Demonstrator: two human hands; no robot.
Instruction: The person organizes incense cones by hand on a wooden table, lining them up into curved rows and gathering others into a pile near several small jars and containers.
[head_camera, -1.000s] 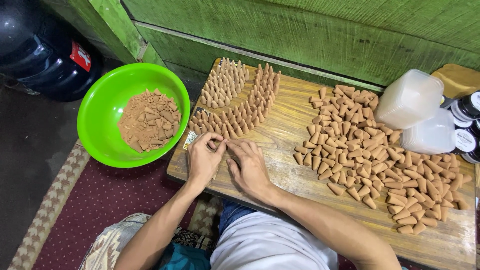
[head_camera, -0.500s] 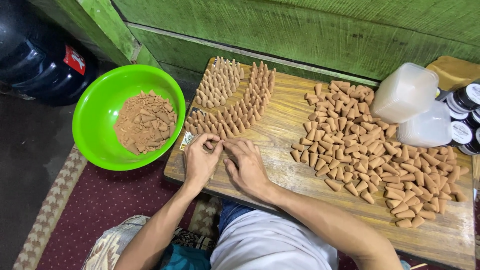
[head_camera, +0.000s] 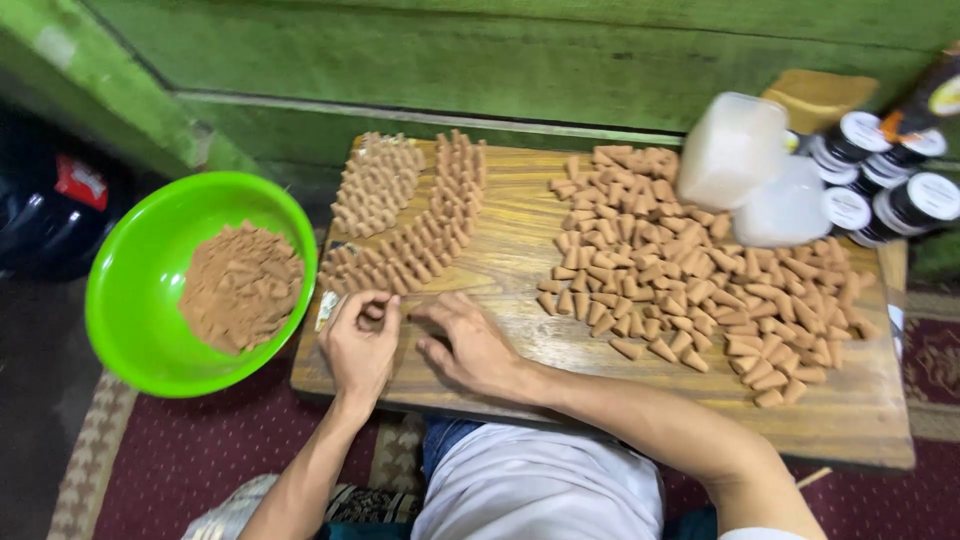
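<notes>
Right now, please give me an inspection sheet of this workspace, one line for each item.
Surface: low wooden board, front strip bare.
Job's things: upright brown cones in rows; loose cone pile.
Clutter: green bowl of brown pieces; two translucent containers; black jars with white lids.
Grippers: left hand pinches at the row's near end, what it holds is hidden; right hand lies flat on the board.
Cables: nothing seen.
Surroundings: green wall, red patterned carpet.
</notes>
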